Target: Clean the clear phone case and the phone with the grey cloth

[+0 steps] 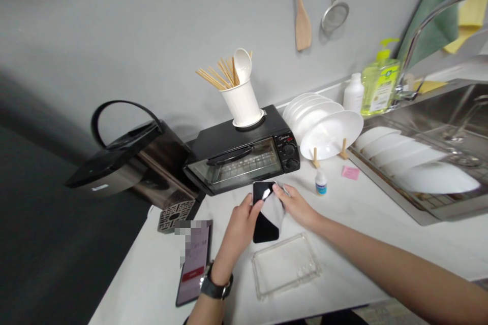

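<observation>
A smartphone (266, 233) with a dark screen is held above the counter, my left hand (241, 223) closed around its left edge with the thumb on the front. A thin pale sheet (273, 209) lies across the screen and sticks out past the right edge; whether it is cloth or film I cannot tell. My right hand (295, 205) pinches this sheet at the phone's upper right corner. Just below, a clear phone case (286, 266) lies flat on the counter. A small white bottle with a blue label (321, 183) stands beyond my right hand.
Behind the phone is a black toaster oven (236, 160) carrying a white utensil holder (244, 104). A coffee machine (152, 162) and a tablet-like device (194, 269) are at left. White plates (331, 134), a pink note (350, 172) and a sink with bowls (423, 216) are at right.
</observation>
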### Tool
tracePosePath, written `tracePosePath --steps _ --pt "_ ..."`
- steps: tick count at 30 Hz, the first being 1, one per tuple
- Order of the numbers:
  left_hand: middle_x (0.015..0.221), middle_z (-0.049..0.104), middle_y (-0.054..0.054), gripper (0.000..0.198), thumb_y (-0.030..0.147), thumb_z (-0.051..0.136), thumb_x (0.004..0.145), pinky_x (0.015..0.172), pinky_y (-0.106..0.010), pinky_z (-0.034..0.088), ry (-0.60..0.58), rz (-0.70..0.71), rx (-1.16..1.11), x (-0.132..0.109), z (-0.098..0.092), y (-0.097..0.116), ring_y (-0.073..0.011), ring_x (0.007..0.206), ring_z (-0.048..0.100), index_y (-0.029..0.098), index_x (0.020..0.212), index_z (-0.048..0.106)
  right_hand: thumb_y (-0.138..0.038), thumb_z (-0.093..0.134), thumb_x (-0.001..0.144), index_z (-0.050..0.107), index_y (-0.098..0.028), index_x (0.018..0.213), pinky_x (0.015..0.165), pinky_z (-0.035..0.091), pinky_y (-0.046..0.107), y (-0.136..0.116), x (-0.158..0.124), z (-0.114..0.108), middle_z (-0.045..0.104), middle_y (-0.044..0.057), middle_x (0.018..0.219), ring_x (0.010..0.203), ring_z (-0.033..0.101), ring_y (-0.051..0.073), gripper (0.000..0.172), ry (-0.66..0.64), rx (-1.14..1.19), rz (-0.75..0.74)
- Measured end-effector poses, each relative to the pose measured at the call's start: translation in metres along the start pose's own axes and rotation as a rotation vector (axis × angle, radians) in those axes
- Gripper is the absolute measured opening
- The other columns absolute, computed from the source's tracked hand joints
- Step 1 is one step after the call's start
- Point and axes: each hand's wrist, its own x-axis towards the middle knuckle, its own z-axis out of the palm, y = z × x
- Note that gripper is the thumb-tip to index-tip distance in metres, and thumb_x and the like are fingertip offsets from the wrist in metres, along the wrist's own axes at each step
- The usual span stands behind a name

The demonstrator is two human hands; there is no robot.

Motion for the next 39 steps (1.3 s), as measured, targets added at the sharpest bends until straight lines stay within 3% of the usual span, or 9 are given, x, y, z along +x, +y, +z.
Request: tracePosePath --steps 6,10,14,17,21,26,30,33,39 --pt "0.095 0.074 -0.003 0.031 0.045 0.048 0.103 0.077 -0.029 0.047 0.016 0.042 0.083 0.006 0.012 -0.003 -0.0208 0.082 0.066 0.021 0.109 0.067 -0.039 0.099 0.055 0.072 -0.020 0.101 0.085 0.055 0.038 -0.002 0.000 0.001 0.077 0.004 0.091 0.082 0.072 0.023 0.056 -0.135 0.322 0.138" --pt "0.095 0.076 -0.004 0.032 0.044 0.047 0.104 0.074 -0.029 0.045 -0.029 0.030 0.169 -0.001 0.010 -0.005 -0.0220 0.082 0.069 0.023 0.116 0.068 -0.053 0.092 0.067 0.072 -0.019 0.089 0.086 0.055 0.037 0.008 0.006 -0.003 0.077 0.003 0.085 0.082 0.072 0.022 0.045 0.051 0.282 0.093" --pt "0.093 0.079 -0.008 0.032 0.040 0.043 0.106 0.068 -0.030 0.041 -0.004 0.045 0.373 -0.001 0.010 0.000 -0.0256 0.077 0.073 0.025 0.115 0.070 -0.047 0.097 0.062 0.072 -0.021 0.113 0.099 0.053 0.041 0.004 0.003 -0.001 0.079 0.005 0.102 0.100 0.073 0.024 0.062 -0.085 0.283 0.089" --pt "0.092 0.080 -0.009 0.031 0.041 0.045 0.105 0.066 -0.031 0.040 -0.032 0.077 0.479 -0.004 0.004 0.008 -0.0282 0.076 0.075 0.026 0.113 0.071 -0.051 0.090 0.072 0.075 -0.019 0.108 0.098 0.054 0.041 -0.005 0.003 -0.007 0.079 0.006 0.100 0.099 0.073 0.024 0.050 -0.251 0.080 0.023" --pt "0.082 0.078 -0.005 0.028 0.046 0.054 0.101 0.066 -0.029 0.042 -0.132 0.070 0.454 -0.033 -0.023 0.014 -0.0272 0.076 0.075 0.027 0.094 0.073 -0.060 0.050 0.101 0.073 -0.017 0.101 0.074 0.059 0.038 -0.007 0.011 -0.024 0.077 0.007 0.082 0.076 0.073 0.024 0.049 -0.102 -0.416 -0.169" --pt "0.071 0.073 -0.001 0.034 0.053 0.058 0.096 0.063 -0.027 0.043 0.079 -0.088 0.278 -0.090 -0.059 -0.006 -0.0204 0.063 0.066 0.023 0.096 0.075 -0.048 0.061 0.095 0.072 -0.019 0.112 0.088 0.057 0.048 0.004 0.012 -0.027 0.077 0.010 0.097 0.087 0.072 0.030 0.035 -0.073 -0.798 -0.241" --pt "0.069 0.070 0.001 0.034 0.052 0.059 0.094 0.061 -0.025 0.041 0.072 -0.175 0.160 -0.119 -0.063 -0.025 -0.0178 0.061 0.061 0.021 0.090 0.075 -0.023 0.066 0.084 0.046 -0.012 0.154 0.123 0.026 0.064 -0.005 -0.006 -0.013 0.044 0.023 0.160 0.151 0.036 0.043 0.074 -0.160 -1.001 -0.305" --pt "0.071 0.072 0.001 0.034 0.050 0.058 0.096 0.062 -0.025 0.040 -0.019 -0.152 0.156 -0.122 -0.064 -0.026 -0.0184 0.065 0.062 0.022 0.089 0.076 -0.015 0.049 0.094 0.020 -0.017 0.167 0.128 0.009 0.064 -0.030 -0.035 0.000 0.019 0.015 0.174 0.162 0.011 0.036 0.079 -0.286 -1.197 -0.465" --pt "0.080 0.077 -0.003 0.032 0.053 0.062 0.096 0.068 -0.028 0.043 -0.303 0.162 0.306 -0.085 -0.051 0.016 -0.0229 0.073 0.069 0.026 0.087 0.077 -0.053 0.080 0.085 0.015 -0.021 0.168 0.121 0.038 0.053 -0.047 -0.106 0.029 0.044 0.020 0.162 0.148 0.044 0.038 0.109 -0.661 -1.188 -0.415"
